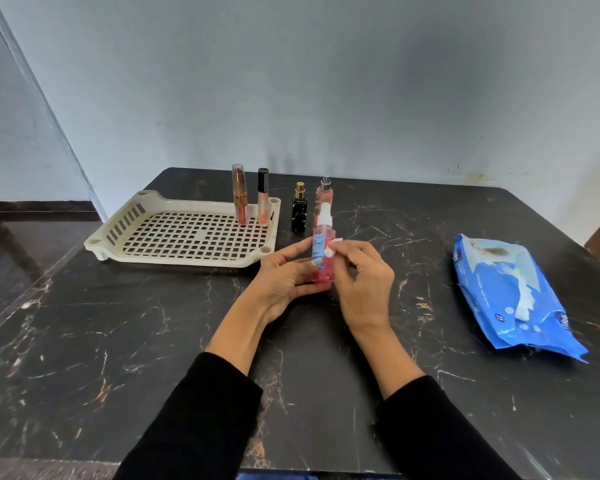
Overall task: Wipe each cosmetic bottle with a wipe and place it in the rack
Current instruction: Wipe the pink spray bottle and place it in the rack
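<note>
My left hand (284, 278) holds a pink spray bottle (323, 249) upright above the table's middle. My right hand (362, 282) pinches a small white wipe (334, 249) against the bottle's right side. In the beige rack (174, 258) at the left stand a rose-gold lipstick (239, 194) and a lip gloss tube (263, 197), both at its far right corner. A black perfume bottle (299, 211) and a peach spray bottle (324, 192) stand on the table just right of the rack, behind the held bottle.
A blue pack of wet wipes (510, 292) lies at the right of the black marble table (153, 341), with a wipe sticking out. A grey wall rises behind the table. The table's left edge drops to a dark floor.
</note>
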